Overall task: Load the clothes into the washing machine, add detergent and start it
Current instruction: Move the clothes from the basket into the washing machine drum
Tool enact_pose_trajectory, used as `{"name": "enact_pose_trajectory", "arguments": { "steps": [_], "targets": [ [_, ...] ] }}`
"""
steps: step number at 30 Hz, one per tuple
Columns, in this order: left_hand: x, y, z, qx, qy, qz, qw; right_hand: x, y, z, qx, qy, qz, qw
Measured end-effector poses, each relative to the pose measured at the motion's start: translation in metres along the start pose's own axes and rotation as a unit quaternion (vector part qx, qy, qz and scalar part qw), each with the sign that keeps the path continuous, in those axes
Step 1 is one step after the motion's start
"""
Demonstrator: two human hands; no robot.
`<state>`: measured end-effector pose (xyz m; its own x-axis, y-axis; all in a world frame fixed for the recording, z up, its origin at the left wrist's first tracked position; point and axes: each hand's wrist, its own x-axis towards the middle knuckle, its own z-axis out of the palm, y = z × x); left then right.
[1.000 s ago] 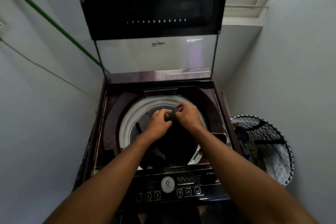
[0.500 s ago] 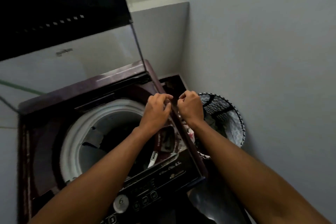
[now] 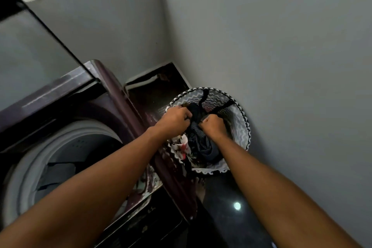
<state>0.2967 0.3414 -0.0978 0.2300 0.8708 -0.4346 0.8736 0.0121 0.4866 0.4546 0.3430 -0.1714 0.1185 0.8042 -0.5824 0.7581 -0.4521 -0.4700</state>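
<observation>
A maroon top-load washing machine stands at the left with its glass lid raised. Grey and dark cloth lies in its white-rimmed drum. To its right, on the floor by the wall, sits a round laundry basket with a zigzag lining and black straps. It holds a dark striped garment and a floral white one. My left hand and my right hand are both inside the basket, fingers curled round the dark clothes.
Grey walls close in behind and on the right. A dark glossy floor runs below the basket. The machine's dark control panel sits at the bottom, partly under my left arm.
My view and both hands have swung right, from over the drum to the basket. Both hands have gone down into it and now grip the dark clothes.
</observation>
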Motion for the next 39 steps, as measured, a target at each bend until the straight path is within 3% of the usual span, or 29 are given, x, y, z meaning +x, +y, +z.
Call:
{"name": "enact_pose_trajectory", "arguments": {
  "steps": [7,10,13,16,23,28,35,39],
  "targets": [
    [0.032,-0.01,0.043,0.023,-0.083,-0.019,0.996,0.025,0.04,0.04,-0.033,-0.09,0.089,0.991],
    [0.034,-0.015,0.053,0.019,-0.089,-0.023,0.996,0.019,0.048,0.055,-0.024,-0.072,0.176,0.981],
    [0.033,-0.018,0.055,0.004,-0.079,-0.021,0.997,0.014,0.052,0.061,0.035,-0.058,0.21,0.975],
    [0.032,-0.017,0.051,-0.009,-0.066,-0.02,0.998,0.011,0.051,0.047,0.005,-0.036,0.152,0.988],
    [0.018,-0.005,0.037,-0.014,-0.092,-0.032,0.995,-0.004,0.015,-0.016,-0.047,0.182,0.06,0.98],
    [0.005,0.01,0.023,-0.083,-0.028,-0.052,0.995,-0.028,-0.022,-0.046,-0.016,0.25,-0.052,0.967],
    [-0.023,0.034,-0.013,-0.199,0.049,0.018,0.979,-0.07,-0.086,-0.086,0.144,0.224,-0.096,0.959],
    [-0.051,0.045,-0.037,-0.306,0.11,0.046,0.944,-0.095,-0.121,-0.103,0.199,0.197,-0.157,0.947]
  ]
}}
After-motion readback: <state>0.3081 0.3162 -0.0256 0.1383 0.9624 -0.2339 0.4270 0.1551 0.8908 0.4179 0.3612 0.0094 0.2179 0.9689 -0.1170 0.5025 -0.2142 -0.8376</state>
